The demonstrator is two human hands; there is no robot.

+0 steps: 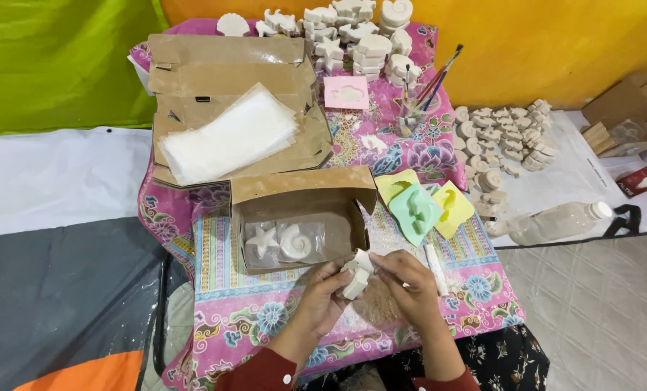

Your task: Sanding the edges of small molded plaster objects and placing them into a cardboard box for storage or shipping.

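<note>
left hand point(325, 289) + right hand point(408, 282): both clamped on small white plaster figure point(357, 276) | just before open brown cardboard box point(303, 217) holding white plaster starfish point(263, 240) and shell point(296, 242)

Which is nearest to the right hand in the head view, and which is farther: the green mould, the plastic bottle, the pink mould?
From the right hand:
1. Green mould, just beyond the hand.
2. Plastic bottle, lying off to the right.
3. Pink mould, far up the table by the stacked plaster shapes.
</note>
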